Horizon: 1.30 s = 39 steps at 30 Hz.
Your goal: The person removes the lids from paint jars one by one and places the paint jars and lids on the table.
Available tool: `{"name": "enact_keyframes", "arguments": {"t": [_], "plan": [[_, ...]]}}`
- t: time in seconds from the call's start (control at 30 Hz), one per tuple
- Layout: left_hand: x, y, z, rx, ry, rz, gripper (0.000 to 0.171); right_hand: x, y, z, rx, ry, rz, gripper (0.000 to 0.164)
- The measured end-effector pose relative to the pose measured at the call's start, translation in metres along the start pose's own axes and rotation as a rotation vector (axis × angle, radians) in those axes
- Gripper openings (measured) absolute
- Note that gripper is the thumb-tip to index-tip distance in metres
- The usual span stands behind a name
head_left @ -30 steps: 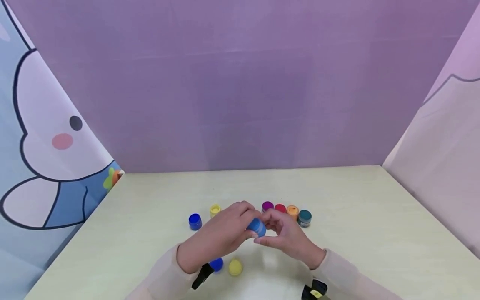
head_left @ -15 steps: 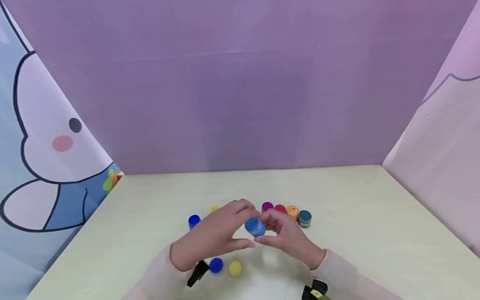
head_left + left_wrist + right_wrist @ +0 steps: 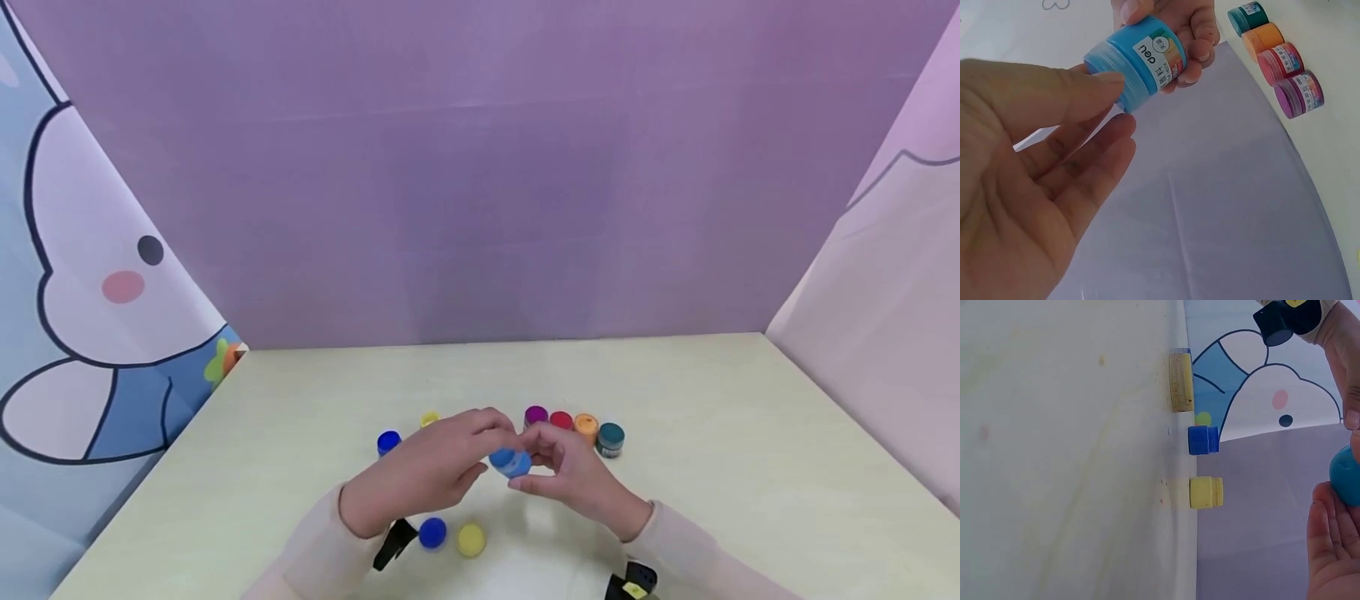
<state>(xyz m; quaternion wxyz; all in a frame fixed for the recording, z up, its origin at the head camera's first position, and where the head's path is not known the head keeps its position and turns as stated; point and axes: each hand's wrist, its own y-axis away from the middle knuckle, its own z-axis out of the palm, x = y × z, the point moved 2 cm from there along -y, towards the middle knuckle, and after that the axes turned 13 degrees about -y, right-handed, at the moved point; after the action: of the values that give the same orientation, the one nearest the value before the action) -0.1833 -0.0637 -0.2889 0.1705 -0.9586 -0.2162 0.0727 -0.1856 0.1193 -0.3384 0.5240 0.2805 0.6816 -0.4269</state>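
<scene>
A light-blue paint jar (image 3: 513,462) is held in the air above the table, tilted. My right hand (image 3: 581,479) grips its body between thumb and fingers, the label showing in the left wrist view. My left hand (image 3: 427,467) is at the jar's lid end (image 3: 1119,72), thumb on the near side and index finger mostly hidden behind; its other fingers hang loosely below. Only part of the jar (image 3: 1344,475) shows at the right wrist view's edge. Near the left wrist lie a flat blue disc (image 3: 432,533) and a yellow disc (image 3: 471,540), which look like lids.
Beyond the hands, a purple jar (image 3: 536,414), red jar (image 3: 561,419), orange jar (image 3: 587,427) and dark-green jar (image 3: 611,439) stand in a row. A blue jar (image 3: 1200,440) and yellow jar (image 3: 1205,492) stand to the left. A purple wall (image 3: 495,208) closes the back.
My left hand came off the lid end, its thumb spreading away from the jar, then its thumb and fingers closed back toward the lid. The right hand keeps its grip in nearly the same place.
</scene>
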Motion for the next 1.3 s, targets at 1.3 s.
{"name": "enact_keyframes", "arguments": {"t": [1.3], "plan": [[0.003,-0.001,-0.001,-0.003,-0.005,-0.129,0.027,0.021,0.000,-0.005,-0.020,0.002,-0.044,0.033]]}}
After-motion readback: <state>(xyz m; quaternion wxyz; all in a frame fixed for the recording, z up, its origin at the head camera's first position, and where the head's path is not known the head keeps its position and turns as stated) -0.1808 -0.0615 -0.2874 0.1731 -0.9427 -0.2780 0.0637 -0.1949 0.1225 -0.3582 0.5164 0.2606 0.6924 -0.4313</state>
